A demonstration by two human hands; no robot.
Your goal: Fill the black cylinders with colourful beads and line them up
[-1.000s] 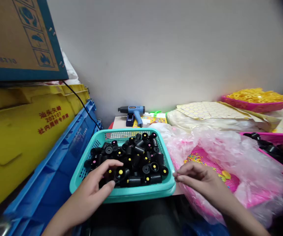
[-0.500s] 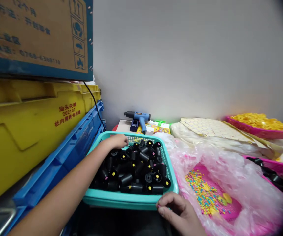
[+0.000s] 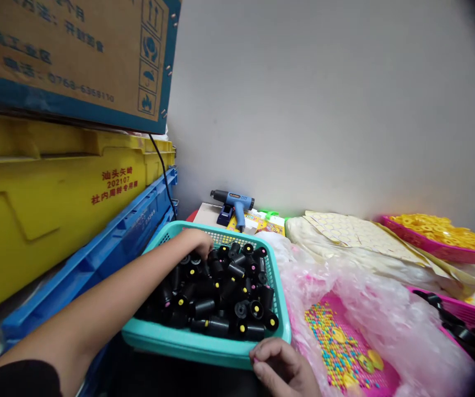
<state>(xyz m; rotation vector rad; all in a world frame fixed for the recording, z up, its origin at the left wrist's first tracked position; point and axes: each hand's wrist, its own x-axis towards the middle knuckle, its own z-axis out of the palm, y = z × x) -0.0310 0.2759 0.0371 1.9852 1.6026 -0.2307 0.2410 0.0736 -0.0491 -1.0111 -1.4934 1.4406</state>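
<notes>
Two hands (image 3: 284,365), dozens of black cylinders (image 3: 217,327), one heat gun (image 3: 239,202), one cardboard box (image 3: 76,63)

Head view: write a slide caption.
Left hand in a teal basket of black cylinders; right hand by its corner.

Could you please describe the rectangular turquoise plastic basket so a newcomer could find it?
Start at the big yellow plastic crate at left and go right past the blue plastic crate below. There stands the turquoise plastic basket, heaped with black plastic cylinders, the left hand inside. Its colour sets it apart from the pink plastic baskets to its right.
</notes>
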